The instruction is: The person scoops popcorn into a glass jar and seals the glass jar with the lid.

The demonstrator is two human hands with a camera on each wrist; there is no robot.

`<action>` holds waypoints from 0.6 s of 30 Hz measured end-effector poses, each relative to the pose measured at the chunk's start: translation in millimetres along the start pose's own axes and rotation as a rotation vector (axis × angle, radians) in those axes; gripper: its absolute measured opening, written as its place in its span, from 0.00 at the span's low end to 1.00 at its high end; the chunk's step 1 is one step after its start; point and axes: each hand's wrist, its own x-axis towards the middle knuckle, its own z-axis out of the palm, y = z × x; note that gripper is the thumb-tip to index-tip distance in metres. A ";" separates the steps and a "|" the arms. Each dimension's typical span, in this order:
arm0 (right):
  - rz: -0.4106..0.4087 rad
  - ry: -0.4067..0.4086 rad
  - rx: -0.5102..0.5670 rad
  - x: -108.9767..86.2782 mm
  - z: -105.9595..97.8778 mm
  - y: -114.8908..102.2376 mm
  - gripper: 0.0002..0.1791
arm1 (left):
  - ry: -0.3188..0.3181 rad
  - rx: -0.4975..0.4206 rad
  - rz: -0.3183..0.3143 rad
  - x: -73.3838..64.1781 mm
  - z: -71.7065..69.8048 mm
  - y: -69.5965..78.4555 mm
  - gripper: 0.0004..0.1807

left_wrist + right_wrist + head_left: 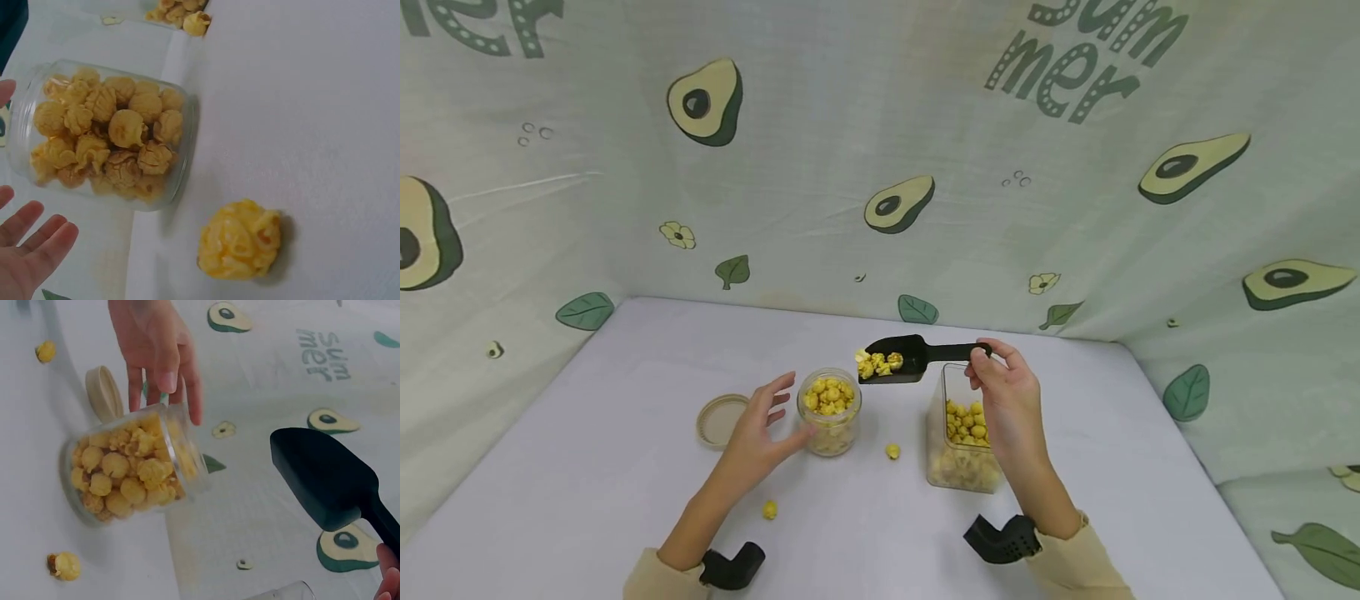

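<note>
A black scoop (912, 358) carrying several yellow popcorn pieces (877, 364) is held by its handle in my right hand (1011, 400). Its front edge hangs just right of and above a round glass jar (833, 433), which is filled with popcorn (112, 131) nearly to the rim. My left hand (763, 437) is spread beside the jar's left side, fingers apart and thumb near the glass; whether the thumb touches it I cannot tell. Below the right hand stands a clear rectangular container (943, 462) partly filled with popcorn. The right wrist view shows the scoop's dark underside.
A round beige-rimmed lid (722, 421) lies left of the jar, partly behind the left hand. One loose popcorn piece (892, 451) sits between jar and container, another piece (770, 510) nearer the front. A patterned cloth (820, 167) rises behind the white table (647, 433).
</note>
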 end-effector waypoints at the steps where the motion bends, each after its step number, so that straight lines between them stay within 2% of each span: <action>1: 0.005 -0.001 -0.036 -0.2 2.3 0.8 0.11 | -0.007 0.002 -0.006 0.3 1.3 -1.8 0.42; 5: 0.002 -0.016 -0.193 -2.7 9.7 5.3 0.15 | -0.031 -0.002 -0.032 0.4 5.4 -7.8 0.43; 8: -0.020 -0.034 -0.272 -5.3 13.5 9.8 0.17 | -0.049 -0.019 -0.052 0.0 6.7 -10.6 0.43; 13: -0.059 -0.049 -0.336 -9.3 17.7 16.1 0.17 | -0.060 -0.056 -0.073 0.5 7.4 -11.7 0.40; 18: -0.106 -0.055 -0.355 -13.5 21.4 19.3 0.16 | -0.068 -0.087 -0.091 1.8 6.4 -9.8 0.38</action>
